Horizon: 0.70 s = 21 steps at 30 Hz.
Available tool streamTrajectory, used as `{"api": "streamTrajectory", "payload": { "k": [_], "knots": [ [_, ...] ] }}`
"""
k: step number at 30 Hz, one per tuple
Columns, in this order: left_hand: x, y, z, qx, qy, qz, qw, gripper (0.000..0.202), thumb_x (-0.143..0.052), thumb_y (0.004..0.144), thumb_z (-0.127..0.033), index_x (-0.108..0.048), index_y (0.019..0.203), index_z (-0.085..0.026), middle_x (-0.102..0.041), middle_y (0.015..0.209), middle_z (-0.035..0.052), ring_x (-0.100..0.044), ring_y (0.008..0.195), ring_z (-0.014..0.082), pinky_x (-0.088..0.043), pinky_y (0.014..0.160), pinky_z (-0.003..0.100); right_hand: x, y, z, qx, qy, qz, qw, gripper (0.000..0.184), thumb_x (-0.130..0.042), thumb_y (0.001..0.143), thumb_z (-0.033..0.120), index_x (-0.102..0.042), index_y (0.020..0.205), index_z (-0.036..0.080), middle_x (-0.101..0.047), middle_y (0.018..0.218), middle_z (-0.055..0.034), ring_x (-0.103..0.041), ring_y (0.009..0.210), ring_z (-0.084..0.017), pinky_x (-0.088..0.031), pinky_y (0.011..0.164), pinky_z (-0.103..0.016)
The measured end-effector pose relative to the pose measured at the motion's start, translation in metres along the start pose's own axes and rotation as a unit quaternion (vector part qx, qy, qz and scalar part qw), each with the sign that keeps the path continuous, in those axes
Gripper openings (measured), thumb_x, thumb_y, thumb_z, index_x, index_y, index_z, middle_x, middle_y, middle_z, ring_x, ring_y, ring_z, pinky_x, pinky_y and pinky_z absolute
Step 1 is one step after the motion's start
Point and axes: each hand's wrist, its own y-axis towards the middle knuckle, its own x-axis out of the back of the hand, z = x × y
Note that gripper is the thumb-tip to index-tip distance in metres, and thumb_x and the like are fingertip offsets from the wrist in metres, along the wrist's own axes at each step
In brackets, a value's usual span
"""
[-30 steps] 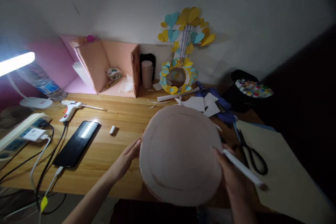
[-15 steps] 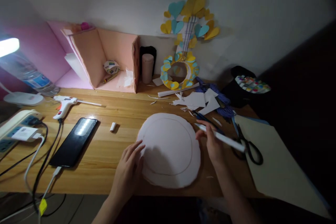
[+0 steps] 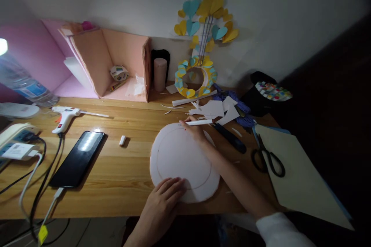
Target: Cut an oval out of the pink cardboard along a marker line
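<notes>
A white round disc with a thin line drawn inside its edge lies flat on the wooden table. My left hand rests on its lower left edge, palm down with the fingers stretched out. At the top edge of the disc, my right hand is closed round a white marker pen. The pen lies nearly level, its tip by the fingers toward the disc's rim; whether it touches is too small to tell. A small white cap stands apart on the table to the left.
Right of the disc lie a dark-handled tool, black scissors and a pale board. Paper scraps and a heart-covered paper guitar shape are behind. Leftward are a phone, glue gun and power strip.
My right hand has carried the marker pen from the disc's right side to its top edge. My left hand has slid from the left edge down to the lower edge.
</notes>
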Motion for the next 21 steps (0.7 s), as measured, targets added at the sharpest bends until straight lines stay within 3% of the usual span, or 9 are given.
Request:
{"api": "streamTrajectory", "payload": {
  "k": [9, 21],
  "knots": [
    [-0.004, 0.003, 0.000, 0.012, -0.041, -0.019, 0.999, 0.034, -0.057, 0.086, -0.016, -0.056, 0.119, -0.020, -0.059, 0.130, 0.0055, -0.055, 0.117, 0.0228, -0.049, 0.099, 0.041, -0.017, -0.011, -0.006, 0.030, -0.051, -0.082, 0.995, 0.033, -0.056, 0.077, 0.040, -0.032, 0.061, 0.025, -0.039, 0.050, 0.0071, -0.039, 0.052, -0.013, -0.032, 0.053, -0.026],
    [-0.007, -0.001, 0.001, 0.023, -0.040, -0.019, 0.999, 0.030, -0.056, 0.086, -0.016, -0.059, 0.115, -0.020, -0.054, 0.135, 0.0076, -0.055, 0.118, 0.0236, -0.049, 0.099, 0.042, -0.017, -0.013, -0.005, 0.059, -0.084, -0.091, 0.990, 0.033, -0.053, 0.077, 0.036, -0.028, 0.060, 0.025, -0.030, 0.053, 0.0071, -0.034, 0.054, -0.012, -0.030, 0.054, -0.026]
  ]
}}
